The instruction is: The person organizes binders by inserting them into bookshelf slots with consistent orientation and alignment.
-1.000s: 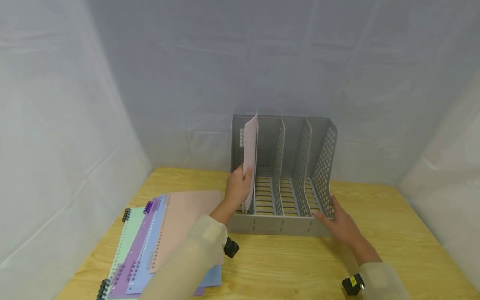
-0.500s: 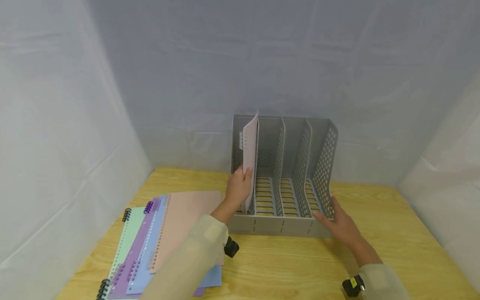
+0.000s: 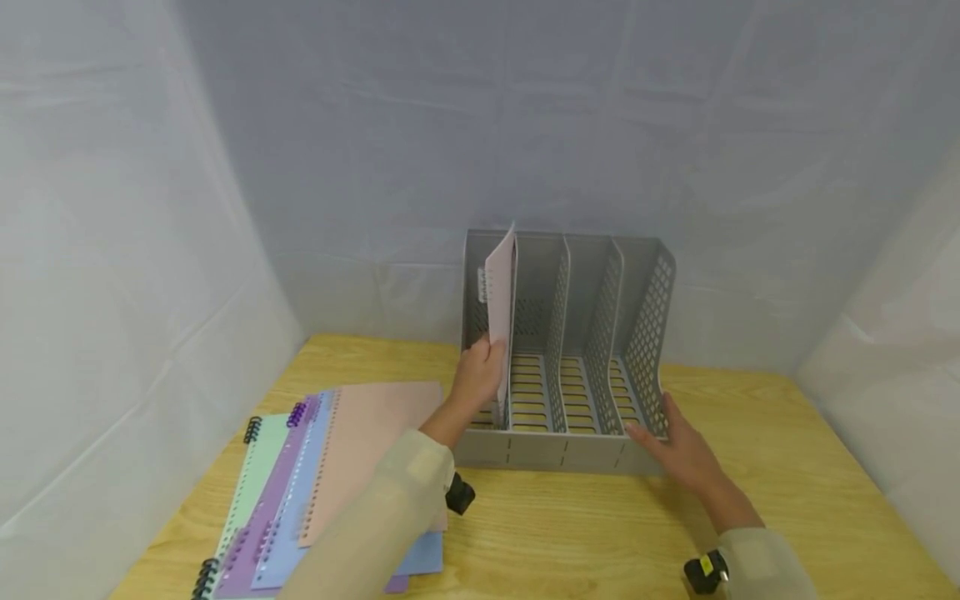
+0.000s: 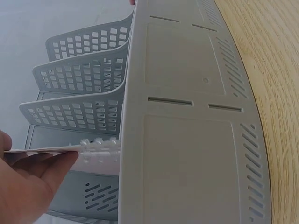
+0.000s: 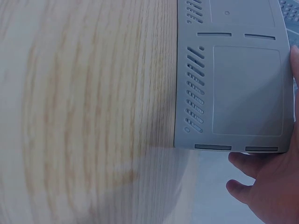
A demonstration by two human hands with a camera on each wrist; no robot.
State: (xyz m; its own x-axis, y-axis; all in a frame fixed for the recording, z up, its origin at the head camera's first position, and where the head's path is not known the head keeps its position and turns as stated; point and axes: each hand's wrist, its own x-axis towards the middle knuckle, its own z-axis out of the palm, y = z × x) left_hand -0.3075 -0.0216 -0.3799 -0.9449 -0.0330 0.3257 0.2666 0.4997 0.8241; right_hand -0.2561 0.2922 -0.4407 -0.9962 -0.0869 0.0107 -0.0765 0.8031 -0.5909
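Note:
My left hand [image 3: 480, 371] pinches a pale pink spiral notebook [image 3: 500, 287] between thumb and fingers. The notebook stands on edge in the leftmost compartment of a grey file organizer [image 3: 592, 450], close beside the first divider. Its clear coil [image 4: 99, 149] shows just behind the organizer's front wall in the left wrist view. At the organizer's front right corner, my right hand [image 3: 684, 446] holds on, thumb over the front lip and fingers along the outer side wall. Some fingertips [image 5: 240, 191] stick out past that side in the right wrist view.
Left of the organizer lies a fanned stack of spiral notebooks: peach [image 3: 378, 442] on top, then blue [image 3: 423, 554], purple [image 3: 251, 554] and green [image 3: 258, 454]. The wooden table [image 3: 570, 533] is enclosed by white sheeting [image 3: 375, 150] at the back and sides.
The pink notebook has sunk slightly and its lower end has shifted inward, toward the divider, with my left hand still on it. My right hand and the organizer stay nearly in place.

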